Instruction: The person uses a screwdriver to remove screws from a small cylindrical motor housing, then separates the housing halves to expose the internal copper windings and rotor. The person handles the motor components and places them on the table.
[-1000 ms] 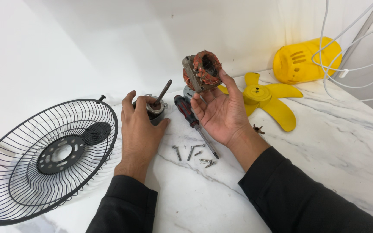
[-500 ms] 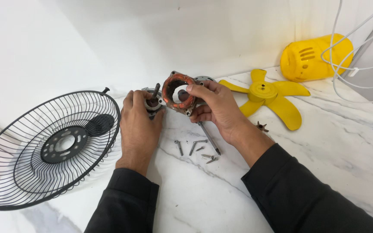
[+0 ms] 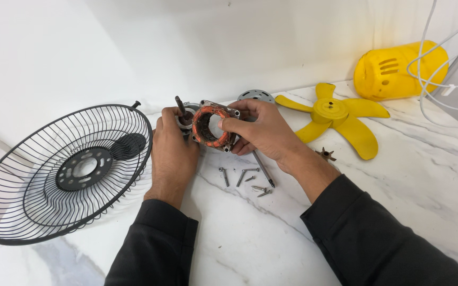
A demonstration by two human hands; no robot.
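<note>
While the rotor with its shaft is gripped by the closed left hand, the copper-wound stator is pinched at three o'clock by the right hand, above a white marble counter with loose screws at six.

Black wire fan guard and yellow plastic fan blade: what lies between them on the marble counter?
In the head view, both hands: the left hand grips a shafted rotor, the right hand holds an orange-wound ring-shaped stator, with loose screws below.

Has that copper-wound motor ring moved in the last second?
Yes. The motor ring went down and left, away from the yellow fan blade, toward the left hand.
</note>
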